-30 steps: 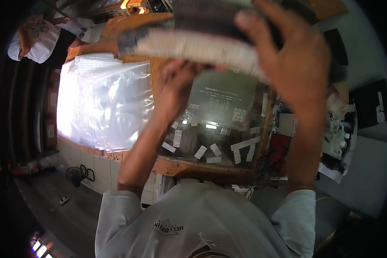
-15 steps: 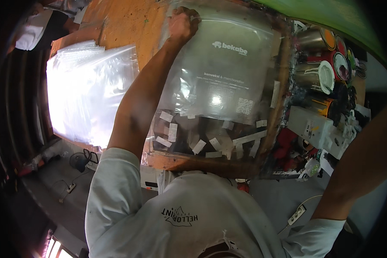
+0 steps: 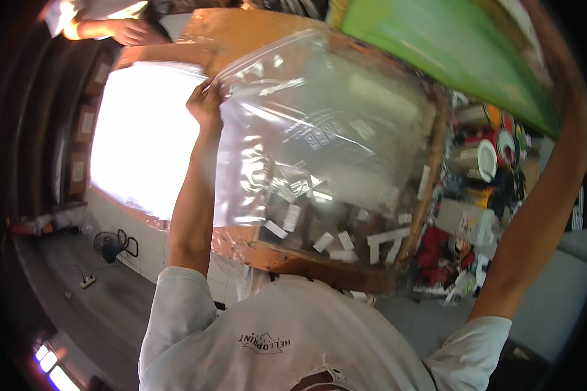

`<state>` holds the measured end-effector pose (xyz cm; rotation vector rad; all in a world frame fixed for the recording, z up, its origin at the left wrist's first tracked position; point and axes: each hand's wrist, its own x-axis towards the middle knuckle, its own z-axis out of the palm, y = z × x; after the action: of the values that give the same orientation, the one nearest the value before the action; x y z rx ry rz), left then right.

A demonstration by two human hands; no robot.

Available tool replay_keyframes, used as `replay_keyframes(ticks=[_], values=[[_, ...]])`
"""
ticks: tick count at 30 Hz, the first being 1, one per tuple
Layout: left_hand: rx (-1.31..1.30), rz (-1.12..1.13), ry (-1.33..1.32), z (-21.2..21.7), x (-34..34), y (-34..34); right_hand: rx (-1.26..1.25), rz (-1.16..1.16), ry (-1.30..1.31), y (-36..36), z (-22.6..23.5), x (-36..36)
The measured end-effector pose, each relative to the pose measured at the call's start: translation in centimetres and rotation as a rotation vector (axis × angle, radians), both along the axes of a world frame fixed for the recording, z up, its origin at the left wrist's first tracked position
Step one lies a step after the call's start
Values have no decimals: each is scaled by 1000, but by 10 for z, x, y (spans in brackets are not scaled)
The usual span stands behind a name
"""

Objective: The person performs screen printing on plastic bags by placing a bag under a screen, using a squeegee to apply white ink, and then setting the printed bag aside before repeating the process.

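pinching a glossy, creased, clear plastic bag point(image 3: 270, 117) is the left hand point(image 3: 207, 105).

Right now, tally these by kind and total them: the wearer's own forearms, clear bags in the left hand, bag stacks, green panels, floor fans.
Wearer's forearms: 2
Clear bag in the left hand: 1
Bag stack: 1
Green panel: 1
Floor fan: 1
Total: 6

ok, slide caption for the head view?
Left hand gripping a clear plastic bag by its edge, right hand at a green panel.
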<state>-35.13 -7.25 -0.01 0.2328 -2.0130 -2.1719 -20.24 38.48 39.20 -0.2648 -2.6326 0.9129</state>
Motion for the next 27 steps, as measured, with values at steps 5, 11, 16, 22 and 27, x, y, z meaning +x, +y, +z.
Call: replay_keyframes(ticks=[5,11,16,22,27], values=[[-262,284,64,28,-26,-166,150,-98,-95,-11,-5,-8],[-1073,140,207,5,106,-149,357,-173,60,-38,-11,4],[-1386,-633,286,-38,247,14,394,-169,39,-38,-11,6],[-1222,-880,528,-49,229,174,539,-107,94,-41,-15,15],[-1173,-1086,731,-47,233,246,388,-29,-145,-60,11,31]])
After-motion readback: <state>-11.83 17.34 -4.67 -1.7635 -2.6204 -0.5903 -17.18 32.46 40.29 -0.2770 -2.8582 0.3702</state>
